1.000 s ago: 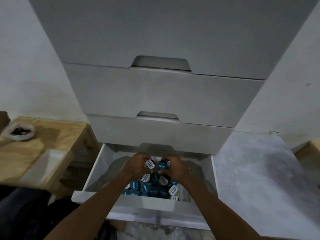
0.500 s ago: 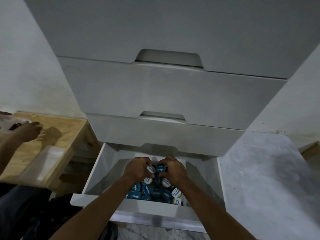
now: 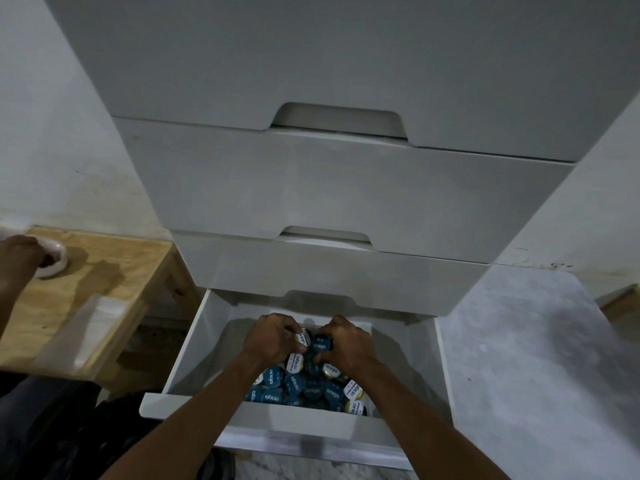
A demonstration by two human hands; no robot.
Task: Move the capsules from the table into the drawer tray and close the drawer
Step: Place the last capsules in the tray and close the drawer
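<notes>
Reaching down into the open bottom drawer (image 3: 194, 408), you had both hands low in the centre of the frame, knuckles up, over the heap of capsules (image 3: 304, 382). Your left hand (image 3: 272, 337) was curled closed, its fingertips pinched on a capsule with a pale yellow lid (image 3: 302, 337). Your right hand (image 3: 349, 342) was curled the same way, its fingers wrapped on a blue-lidded capsule (image 3: 320, 345) that sat just beside the yellow one, the two lids touching between your hands. Whether either capsule was lifted clear of the pile or resting on it could not be told.

Below your hands, the rest of the capsules lay packed together inside the drawer, mostly blue lids with white lettering, a few pale ones among them toward the right. The drawer stood pulled out, its white front panel across the lower centre of the frame, under your forearms.

Above it, the cabinet (image 3: 346, 188) filled the upper half of the frame with its other drawers shut. At the left edge stood a wooden table (image 3: 104, 271), and on it a white bowl (image 3: 55, 261) with another person's hand (image 3: 19, 254) on its rim. A clear plastic sheet (image 3: 86, 334) lay at the table's near corner.
</notes>
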